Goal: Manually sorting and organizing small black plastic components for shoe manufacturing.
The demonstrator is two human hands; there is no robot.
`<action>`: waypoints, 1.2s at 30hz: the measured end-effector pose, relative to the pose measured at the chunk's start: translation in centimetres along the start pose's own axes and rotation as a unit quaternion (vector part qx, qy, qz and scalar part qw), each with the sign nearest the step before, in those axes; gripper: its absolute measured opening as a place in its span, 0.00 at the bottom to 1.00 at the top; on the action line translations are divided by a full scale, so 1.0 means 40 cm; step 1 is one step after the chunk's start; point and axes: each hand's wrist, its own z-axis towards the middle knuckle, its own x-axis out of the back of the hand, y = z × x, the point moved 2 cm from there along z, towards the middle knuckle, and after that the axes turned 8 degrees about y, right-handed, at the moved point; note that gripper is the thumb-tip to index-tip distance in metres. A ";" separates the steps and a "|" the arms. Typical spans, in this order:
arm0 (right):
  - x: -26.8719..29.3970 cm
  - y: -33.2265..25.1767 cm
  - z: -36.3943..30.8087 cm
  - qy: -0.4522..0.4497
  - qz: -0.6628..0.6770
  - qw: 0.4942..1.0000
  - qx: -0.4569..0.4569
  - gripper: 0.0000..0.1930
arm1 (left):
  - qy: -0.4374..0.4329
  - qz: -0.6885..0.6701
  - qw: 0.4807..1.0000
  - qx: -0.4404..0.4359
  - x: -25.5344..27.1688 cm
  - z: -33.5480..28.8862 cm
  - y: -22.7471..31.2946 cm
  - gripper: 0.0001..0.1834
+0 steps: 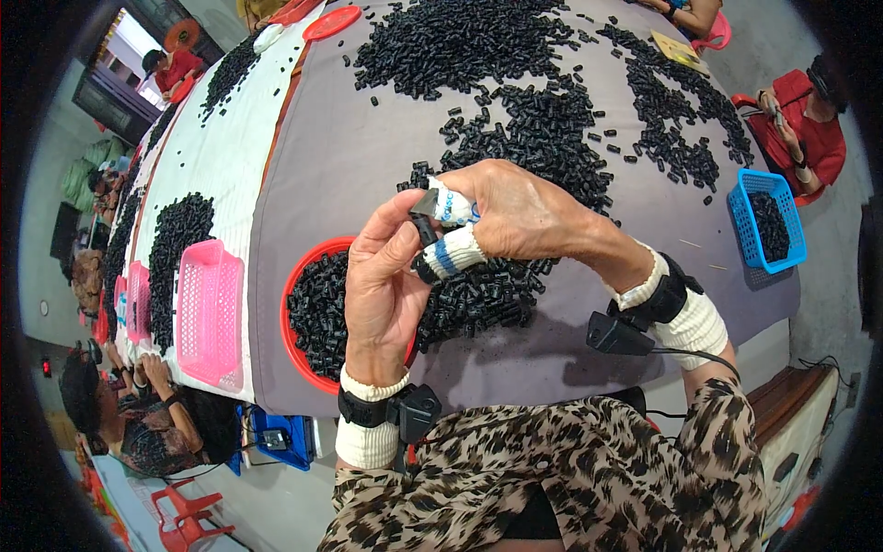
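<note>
My left hand (382, 285) is closed, pinching a small black cylindrical part (424, 230) between thumb and fingers. Close against that part, my right hand (533, 210) grips a small knife whose handle is wrapped in white material (452, 204). Its short grey blade (425, 203) lies at the top end of the black part. A white knitted sleeve with a blue band (448, 255) covers my right thumb. Below my hands, a red basin (291, 322) is filled with similar black parts (322, 313). More of them lie in a heap (487, 299) to its right.
Large piles of black parts (460, 46) cover the far side of the grey-clothed table (313, 175). A pink basket (210, 313) stands left, a blue basket (768, 221) right. A red lid (332, 23) lies far off. Other people sit around the tables.
</note>
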 end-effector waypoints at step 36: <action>-0.015 0.015 0.015 -0.032 -0.103 0.992 0.058 0.10 | -0.002 0.013 1.000 0.010 0.027 -0.003 0.003 0.18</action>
